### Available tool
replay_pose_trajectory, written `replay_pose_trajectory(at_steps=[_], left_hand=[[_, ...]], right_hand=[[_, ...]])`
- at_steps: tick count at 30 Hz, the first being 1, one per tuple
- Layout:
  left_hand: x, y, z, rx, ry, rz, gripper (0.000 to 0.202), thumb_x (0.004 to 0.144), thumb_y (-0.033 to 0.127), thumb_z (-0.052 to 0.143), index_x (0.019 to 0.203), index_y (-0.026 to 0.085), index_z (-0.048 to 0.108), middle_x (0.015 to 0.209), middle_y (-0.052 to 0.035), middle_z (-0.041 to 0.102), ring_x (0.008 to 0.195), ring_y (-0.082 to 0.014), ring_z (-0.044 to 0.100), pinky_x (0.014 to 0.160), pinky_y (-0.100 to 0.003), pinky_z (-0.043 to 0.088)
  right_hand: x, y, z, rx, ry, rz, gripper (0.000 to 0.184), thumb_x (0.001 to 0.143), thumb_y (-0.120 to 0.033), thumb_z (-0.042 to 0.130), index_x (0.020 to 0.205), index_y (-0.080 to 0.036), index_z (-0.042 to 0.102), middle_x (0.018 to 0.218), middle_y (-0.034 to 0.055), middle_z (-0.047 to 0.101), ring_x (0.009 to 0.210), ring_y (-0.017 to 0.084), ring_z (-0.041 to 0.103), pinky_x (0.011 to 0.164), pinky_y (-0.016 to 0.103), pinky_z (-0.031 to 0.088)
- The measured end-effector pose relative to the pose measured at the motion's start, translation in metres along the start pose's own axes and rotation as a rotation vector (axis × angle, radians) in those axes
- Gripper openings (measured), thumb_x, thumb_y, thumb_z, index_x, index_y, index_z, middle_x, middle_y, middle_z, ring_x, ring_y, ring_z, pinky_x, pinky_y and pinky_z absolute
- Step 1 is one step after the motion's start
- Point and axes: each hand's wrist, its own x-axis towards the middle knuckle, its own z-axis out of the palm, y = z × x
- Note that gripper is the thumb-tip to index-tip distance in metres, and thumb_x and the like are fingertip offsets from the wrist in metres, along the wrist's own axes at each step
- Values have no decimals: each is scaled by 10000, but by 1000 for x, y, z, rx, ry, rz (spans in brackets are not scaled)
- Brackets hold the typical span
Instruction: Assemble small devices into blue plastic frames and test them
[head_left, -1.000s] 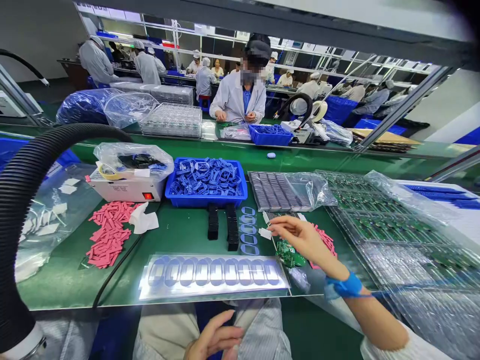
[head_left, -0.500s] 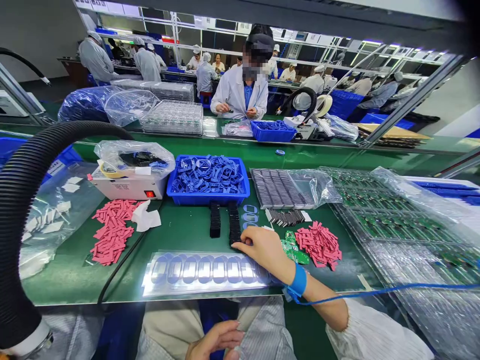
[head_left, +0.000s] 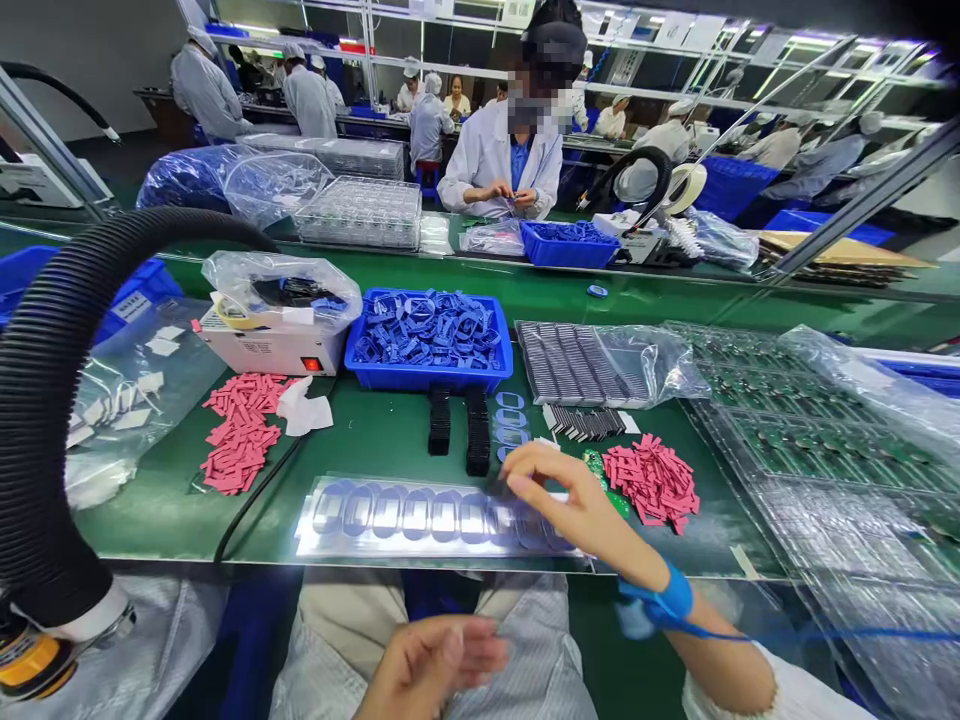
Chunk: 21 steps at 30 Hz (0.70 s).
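Note:
My right hand [head_left: 559,492] is above the right end of a strip of clear film with rounded oval pieces [head_left: 401,514]. Its thumb and forefinger are curled toward each other; a dark, blurred bit shows at the tips, too unclear to name. Just left of these fingers stands a row of stacked thin black pieces [head_left: 478,432], with a shorter black row [head_left: 439,422] beside it. Rounded blue-edged frames [head_left: 511,420] lie behind the fingertips. Low over my lap, my left hand [head_left: 442,655] is open, fingers stretched out and slightly blurred, holding nothing.
A blue bin [head_left: 427,380] of blue plastic parts stands behind the black rows. Pink strips [head_left: 651,482] and green circuit boards [head_left: 616,500] lie to the right, near trays of boards [head_left: 810,440]. A black hose [head_left: 45,400] arches at left. A co-worker [head_left: 510,160] sits opposite.
My right hand has lifted off the near end of the longer black row and moved slightly right. My left hand's fingers have straightened and lifted a little. The view has shifted slightly.

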Motion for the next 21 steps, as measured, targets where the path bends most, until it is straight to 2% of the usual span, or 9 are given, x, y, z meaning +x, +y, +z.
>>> replay_pose_trajectory(at_steps=[3,5,7,9,12,13,16,21], left_hand=[[3,24,13,-167,-141,-59,547,658,610,669,976,171,742,1004,-135,752,918,-237,697,750,-281,522],[4,37,22,-145,-234,-56,560,606,605,710,934,153,752,909,-118,762,872,-217,695,724,-252,512],[5,44,29,-107,-305,-71,515,555,566,762,857,150,763,766,-80,753,773,-184,694,692,-229,503],[5,46,33,-99,-326,-75,475,537,530,787,827,155,767,692,-50,734,697,-147,681,651,-197,488],[5,41,36,-134,-269,-23,427,565,499,788,846,177,771,733,-41,742,695,-128,674,638,-184,484],[4,39,36,-154,-252,4,410,580,482,789,872,196,769,758,-37,750,709,-131,677,653,-194,492],[3,34,37,-182,-253,77,365,637,407,785,971,265,745,819,-14,772,771,-143,691,745,-240,514],[0,34,40,-127,-247,117,318,681,372,763,989,299,734,880,1,783,829,-155,701,820,-262,514]], right_hand=[[-18,-30,-5,203,-194,-59,244,910,-305,469,731,-197,596,951,52,659,888,152,621,784,276,511],[-30,-45,-6,296,-308,-48,166,904,-244,484,807,-211,616,1033,45,647,962,148,612,844,288,504],[-40,-53,-4,307,-330,-18,119,887,-201,513,862,-232,626,1053,31,644,974,143,612,858,288,502],[-50,-55,1,275,-163,-5,96,857,-185,562,905,-248,615,1003,27,655,930,150,624,807,283,520],[-63,-53,10,121,219,-62,141,806,-125,605,866,-253,598,855,29,646,804,174,622,694,308,520],[-66,-53,12,55,294,-92,160,793,-97,602,841,-250,600,812,28,637,763,178,611,668,319,510],[-73,-52,15,-58,337,-146,189,769,-53,600,820,-234,617,738,26,614,697,173,572,629,328,483],[-75,-50,15,-25,319,-102,179,780,-63,608,836,-232,629,733,22,591,716,170,549,631,324,464]])
